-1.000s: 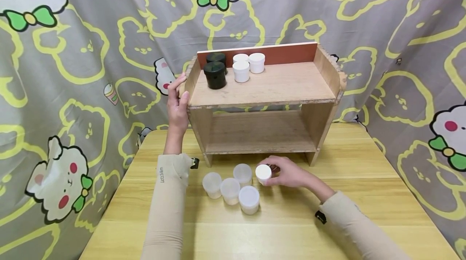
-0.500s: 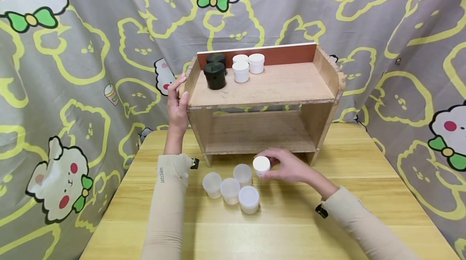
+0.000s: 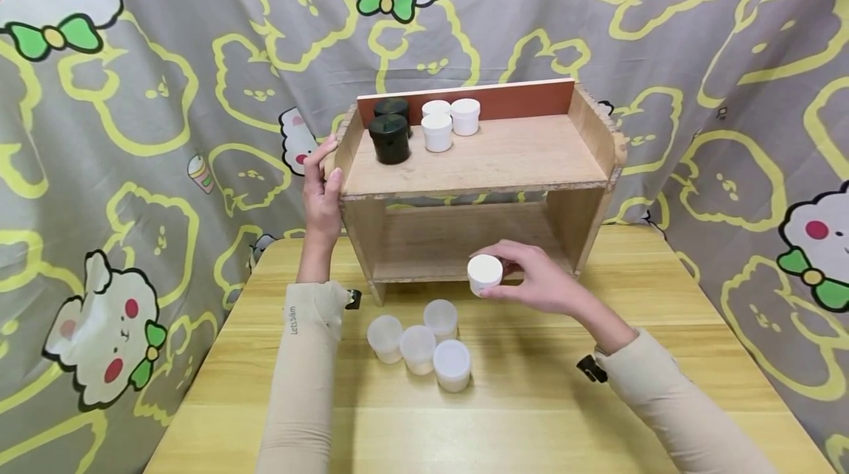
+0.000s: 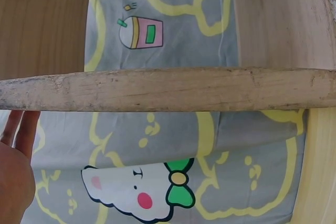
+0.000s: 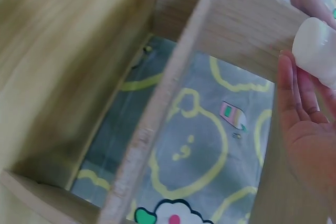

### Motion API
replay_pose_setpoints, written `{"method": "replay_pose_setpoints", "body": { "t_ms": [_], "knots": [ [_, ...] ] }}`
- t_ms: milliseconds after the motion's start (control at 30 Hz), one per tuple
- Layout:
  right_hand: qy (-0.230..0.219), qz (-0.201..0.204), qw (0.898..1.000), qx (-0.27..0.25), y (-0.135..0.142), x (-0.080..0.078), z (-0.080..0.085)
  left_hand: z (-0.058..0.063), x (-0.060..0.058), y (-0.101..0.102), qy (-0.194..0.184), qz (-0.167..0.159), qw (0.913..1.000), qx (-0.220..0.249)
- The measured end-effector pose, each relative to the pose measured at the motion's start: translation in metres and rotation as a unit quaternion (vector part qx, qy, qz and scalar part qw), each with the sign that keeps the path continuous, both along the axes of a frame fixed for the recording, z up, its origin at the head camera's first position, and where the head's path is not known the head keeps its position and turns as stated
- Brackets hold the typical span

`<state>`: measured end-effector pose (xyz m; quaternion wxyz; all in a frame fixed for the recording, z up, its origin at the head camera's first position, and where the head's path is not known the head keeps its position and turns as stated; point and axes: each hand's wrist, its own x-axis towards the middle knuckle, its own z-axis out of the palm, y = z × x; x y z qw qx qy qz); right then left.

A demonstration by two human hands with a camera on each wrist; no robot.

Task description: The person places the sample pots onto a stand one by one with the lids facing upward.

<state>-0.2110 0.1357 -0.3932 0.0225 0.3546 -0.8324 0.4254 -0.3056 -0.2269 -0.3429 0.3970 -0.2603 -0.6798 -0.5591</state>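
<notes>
With thumb and fingers, my right hand (image 3: pixel 540 282) pinches a small white lidded jar (image 3: pixel 485 274), raised in front of the shelf's lower board. In the right wrist view the jar (image 5: pixel 315 48) sits at the fingertips of the hand (image 5: pixel 310 140). My left hand (image 3: pixel 323 201) grips the left side panel of a two-tier wooden shelf (image 3: pixel 524 153); in the left wrist view part of this hand (image 4: pixel 16 177) shows at the panel's edge. Three white jars (image 3: pixel 438 133) and two black jars (image 3: pixel 390 139) stand on the top board, at its left half.
Several translucent lidded tubs (image 3: pixel 418 349) stand in a cluster on the wood-grain table (image 3: pixel 564 415), in front of the shelf's left part. A reddish-brown strip (image 3: pixel 524 102) backs the top board. Patterned grey curtains (image 3: pixel 166 127) surround the table.
My right hand has lifted the white jar from near the translucent tubs, up and toward the shelf's lower board. The left hand keeps its place on the side panel.
</notes>
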Motion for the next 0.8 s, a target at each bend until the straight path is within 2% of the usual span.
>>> {"method": "replay_pose_setpoints", "body": {
  "t_ms": [267, 533, 800],
  "knots": [
    [0.054, -0.010, 0.998, -0.003, 0.006, 0.001, 0.034, -0.001, -0.001, -0.001, 0.002, -0.005, 1.0000, 0.001],
    [0.081, -0.024, 0.996, -0.017, 0.010, 0.007, 0.056, -0.004, 0.000, -0.002, -0.010, 0.001, 0.9999, -0.004],
    [0.103, -0.049, 0.993, -0.039, 0.015, 0.005, 0.083, -0.002, -0.002, -0.001, -0.004, -0.005, 1.0000, 0.001]
  ]
}}
